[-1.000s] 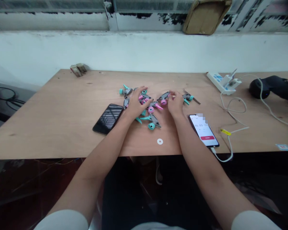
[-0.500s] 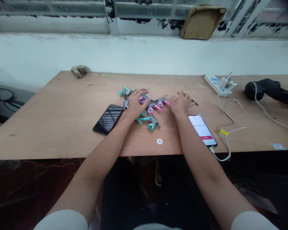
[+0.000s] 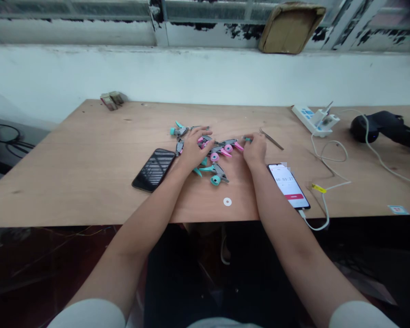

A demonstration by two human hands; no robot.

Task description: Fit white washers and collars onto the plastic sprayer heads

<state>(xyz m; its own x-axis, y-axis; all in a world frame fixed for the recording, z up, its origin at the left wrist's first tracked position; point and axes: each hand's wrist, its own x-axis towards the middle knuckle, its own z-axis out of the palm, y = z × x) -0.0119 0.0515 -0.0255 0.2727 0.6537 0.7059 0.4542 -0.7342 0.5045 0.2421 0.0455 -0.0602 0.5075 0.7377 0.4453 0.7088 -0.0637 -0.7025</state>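
My left hand [image 3: 195, 148] rests over the pile with its fingers spread, covering part of it. Beneath and around it lie several small grey plier-like tools with pink or teal parts, such as a pink one [image 3: 232, 145] and a teal one [image 3: 217, 173]. To the right, my right hand [image 3: 255, 149] is closed, with a small teal piece [image 3: 247, 139] at its fingertips, mostly hidden by them. Just beyond this hand, metal tweezers [image 3: 271, 138] lie on the table. Nearer the front edge is a white ring [image 3: 227, 202].
A dark phone [image 3: 154, 170] lies left of the pile. On the right are a lit phone [image 3: 289, 187] on a white cable, a power strip [image 3: 313, 121] and a black device [image 3: 384, 127]. Small blocks [image 3: 111, 100] stand at the back left of the wooden table [image 3: 71, 182].
My right hand has drawn in its fingers and moved off the tweezers, and a teal piece now shows at its fingertips. My left hand has stayed over the pile.
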